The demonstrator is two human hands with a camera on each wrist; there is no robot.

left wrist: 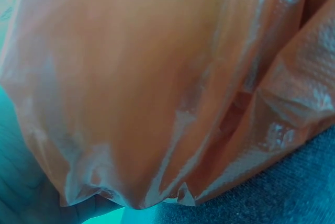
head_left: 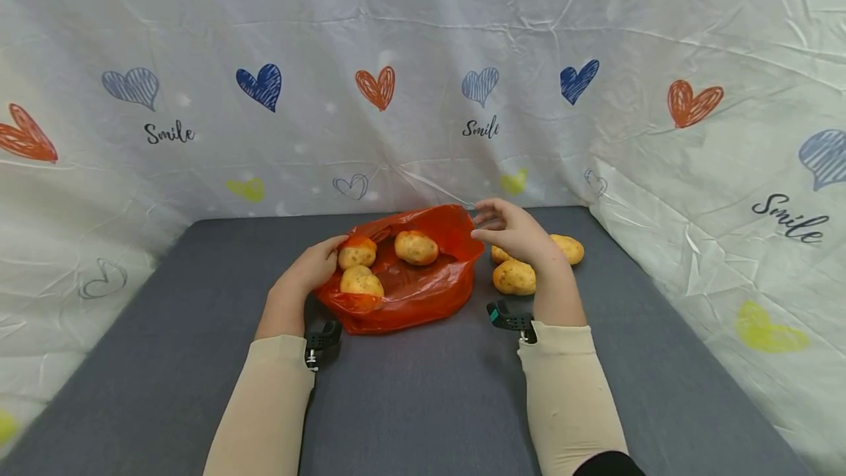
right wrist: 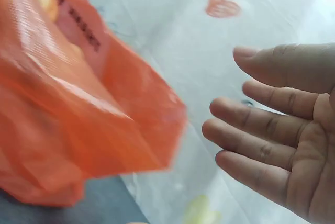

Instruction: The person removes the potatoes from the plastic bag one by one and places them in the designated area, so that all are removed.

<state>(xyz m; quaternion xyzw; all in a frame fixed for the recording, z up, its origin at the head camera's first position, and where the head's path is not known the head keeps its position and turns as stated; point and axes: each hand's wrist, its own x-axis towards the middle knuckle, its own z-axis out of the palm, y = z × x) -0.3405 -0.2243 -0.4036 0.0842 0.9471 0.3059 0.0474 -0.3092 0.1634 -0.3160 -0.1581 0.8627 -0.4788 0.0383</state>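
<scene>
An orange-red plastic bag [head_left: 429, 305] lies with its mouth spread open on the grey table. Three potatoes show inside: one near the middle [head_left: 416, 247], one at the lower left [head_left: 361, 282], and one at the left rim [head_left: 357, 255], partly covered by plastic. My left hand [head_left: 305, 268] grips the bag's left side beside that rim potato. Close up in the left wrist view, the stretched plastic [left wrist: 141, 88] hides most of this hand. My right hand [right wrist: 282, 140] holds nothing, its fingers extended and apart, just off the bag's right edge.
Three more potatoes lie on the table [head_left: 410, 402] right of the bag: a front one [head_left: 514, 278], one behind it [head_left: 499, 255] and one [head_left: 568, 248] partly behind my right wrist. A white curtain [head_left: 423, 116] with printed hearts hangs along the back and sides.
</scene>
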